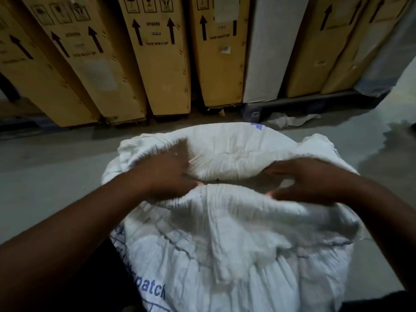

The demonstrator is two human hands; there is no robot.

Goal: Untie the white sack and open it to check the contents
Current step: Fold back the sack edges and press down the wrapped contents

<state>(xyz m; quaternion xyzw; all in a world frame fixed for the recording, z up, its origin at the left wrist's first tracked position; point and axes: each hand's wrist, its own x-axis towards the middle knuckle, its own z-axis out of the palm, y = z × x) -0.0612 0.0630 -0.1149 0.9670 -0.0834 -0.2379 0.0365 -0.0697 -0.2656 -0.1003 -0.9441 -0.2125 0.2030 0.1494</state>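
Head view, looking down. White sack [225, 233] standing on the grey floor [56, 165] directly in front of the person, filling the lower centre; woven fabric crumpled, blue printed lettering on the near left side. Mouth of the sack reduced to a narrow dark slit between the two hands, far lip bulging upward behind it, near lip gathered in fine pleats below it. Left hand [164, 174] at the left end of the slit, fingers curled closed on the bunched rim. Right hand [315, 181] at the right end, fingers bent around a fold of the near lip, thumb side blurred. Contents not visible through the slit. Behind the sack, a row of tall brown cartons [157, 64] leaning upright, printed with black arrows and "THIS WAY UP"; one white carton [270, 52] among them. Crumpled pale wrapping [290, 120] lying on the floor at the foot of the cartons, to the right.
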